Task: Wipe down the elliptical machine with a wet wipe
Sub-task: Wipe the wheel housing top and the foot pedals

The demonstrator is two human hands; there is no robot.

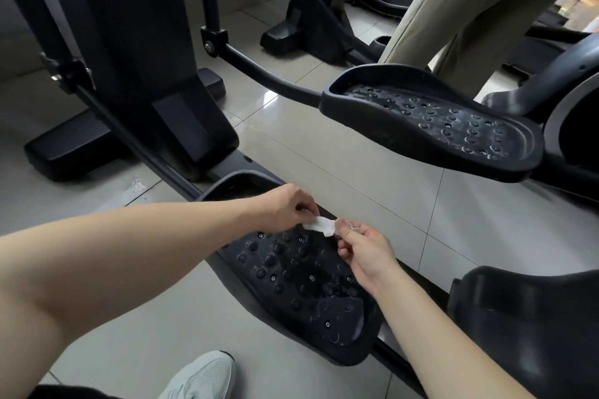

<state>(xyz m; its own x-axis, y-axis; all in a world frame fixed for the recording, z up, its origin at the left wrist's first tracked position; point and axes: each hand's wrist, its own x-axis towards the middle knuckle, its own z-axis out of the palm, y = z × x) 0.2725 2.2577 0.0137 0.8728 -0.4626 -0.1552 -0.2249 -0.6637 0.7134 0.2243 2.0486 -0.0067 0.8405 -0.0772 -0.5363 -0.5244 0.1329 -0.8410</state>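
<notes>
A small crumpled white wet wipe [321,225] is stretched between my two hands just above the near black foot pedal [301,282] of the elliptical machine. My left hand [287,207] pinches its left end with fingertips. My right hand [363,248] pinches its right end between thumb and forefinger. The near pedal is studded with round bumps and looks damp. The far pedal [434,126] is raised at the upper right on its curved arm. The machine's black upright column [139,52] and base stand at the upper left.
Another person's legs in beige trousers [453,0] stand behind the far pedal. A second machine's base [308,26] sits at top centre. My pale sneaker [207,376] rests on the glossy tiled floor near the bottom. A black housing [531,321] fills the lower right.
</notes>
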